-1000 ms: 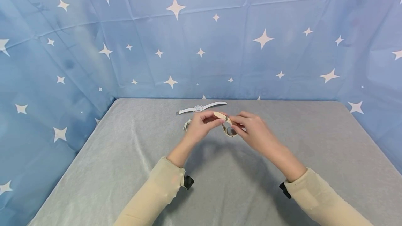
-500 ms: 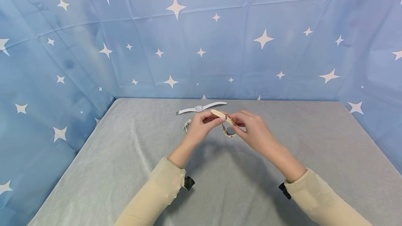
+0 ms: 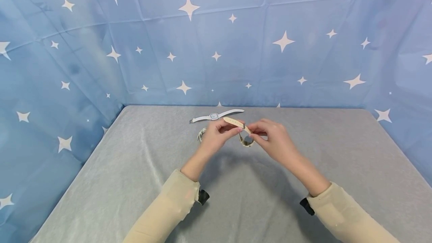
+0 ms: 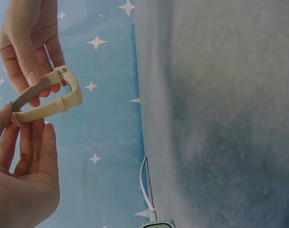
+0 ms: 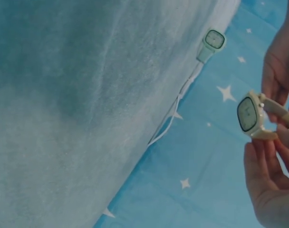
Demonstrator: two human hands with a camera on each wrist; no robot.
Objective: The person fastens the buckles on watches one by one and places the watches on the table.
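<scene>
A cream wristwatch (image 3: 233, 122) is held up between both hands over the table, its strap closed into a loop. My left hand (image 3: 214, 138) pinches the strap near the buckle between thumb and fingers, and the strap's tip sticks out to the left. With thumb and fingertips, my right hand (image 3: 275, 141) grips the strap on the other side of the buckle. The squarish dial (image 5: 247, 114) faces away from the hands in the right wrist view. Below the strap in the head view hangs the watch case (image 3: 248, 142).
A white wristwatch (image 3: 214, 116) lies stretched flat near the back of the grey-covered table (image 3: 141, 183). Just left of my left hand is a pale green wristwatch (image 3: 201, 134), partly hidden by that hand. A blue star-patterned curtain (image 3: 236, 48) stands behind the table.
The cream strap's tip has slid left and now reaches further past my left fingers. My right fingers have shifted slightly at the strap. Both other watches stay where they were.
</scene>
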